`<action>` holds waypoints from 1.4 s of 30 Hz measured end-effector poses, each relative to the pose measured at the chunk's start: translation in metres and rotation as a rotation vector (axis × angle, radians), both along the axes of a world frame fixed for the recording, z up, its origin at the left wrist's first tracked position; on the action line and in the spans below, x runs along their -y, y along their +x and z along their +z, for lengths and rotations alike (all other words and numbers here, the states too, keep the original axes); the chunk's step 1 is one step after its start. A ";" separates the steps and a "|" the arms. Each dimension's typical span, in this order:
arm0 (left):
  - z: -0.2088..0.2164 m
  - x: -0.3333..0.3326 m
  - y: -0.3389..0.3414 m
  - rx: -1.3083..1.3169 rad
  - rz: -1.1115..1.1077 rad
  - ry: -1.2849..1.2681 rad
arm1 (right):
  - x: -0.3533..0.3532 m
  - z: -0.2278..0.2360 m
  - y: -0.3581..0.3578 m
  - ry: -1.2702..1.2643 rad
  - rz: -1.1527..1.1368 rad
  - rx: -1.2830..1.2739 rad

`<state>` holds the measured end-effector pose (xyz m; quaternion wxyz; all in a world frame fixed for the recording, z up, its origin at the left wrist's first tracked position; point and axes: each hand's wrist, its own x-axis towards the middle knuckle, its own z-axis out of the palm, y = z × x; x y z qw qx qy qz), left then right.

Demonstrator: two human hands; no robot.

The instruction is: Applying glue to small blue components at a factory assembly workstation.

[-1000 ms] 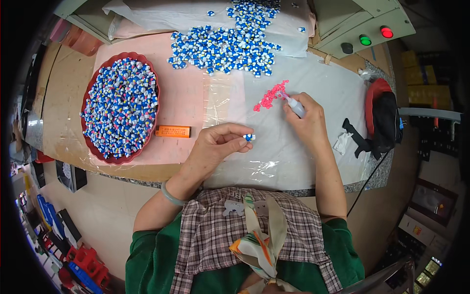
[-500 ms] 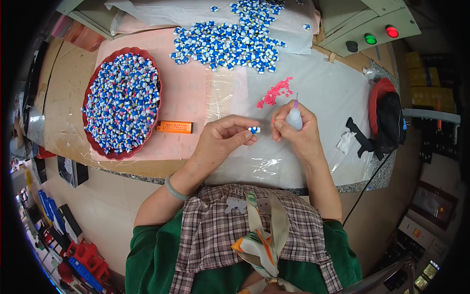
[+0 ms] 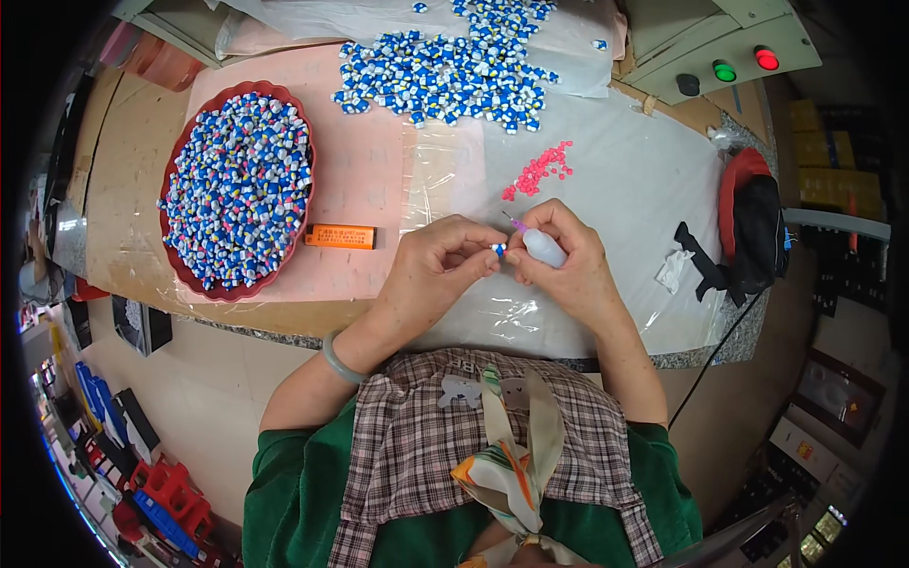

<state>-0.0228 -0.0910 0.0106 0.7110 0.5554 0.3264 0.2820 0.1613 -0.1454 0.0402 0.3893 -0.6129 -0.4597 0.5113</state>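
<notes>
Pinched in the fingertips of my left hand [image 3: 431,265] is a tiny blue-and-white figure piece [image 3: 498,250]. My right hand [image 3: 578,265] grips a small translucent squeeze bottle [image 3: 544,248] with a purple needle tip [image 3: 516,223], which points up and left. The right thumb and fingertip meet the left fingertips at the piece; whatever lies between them is hidden. Beyond the hands, small pink bits [image 3: 538,172] lie scattered on the clear sheet.
A red scalloped bowl [image 3: 310,161] heaped with similar pieces stands at the left, an orange box [image 3: 341,237] beside it. More blue-and-white pieces [image 3: 436,80] are piled at the back. On the right are a black cloth bag [image 3: 755,227], a crumpled tissue [image 3: 673,272] and a control panel [image 3: 705,57].
My right hand has moved left to the piece, and its bottle has tilted from upright to leaning left. A pink bit at the right fingertips is now hidden.
</notes>
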 end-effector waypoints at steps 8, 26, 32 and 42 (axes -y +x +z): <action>-0.001 0.003 0.002 -0.036 0.019 0.115 | 0.002 -0.008 -0.006 0.339 0.041 0.378; -0.009 -0.092 0.061 -0.403 0.076 0.968 | 0.018 -0.021 0.015 0.234 -0.165 0.185; -0.014 -0.098 0.071 -0.580 0.048 1.206 | 0.018 -0.016 0.016 0.280 -0.110 0.310; -0.001 -0.087 0.018 -0.477 -0.130 1.095 | 0.021 -0.015 0.024 0.209 -0.127 0.235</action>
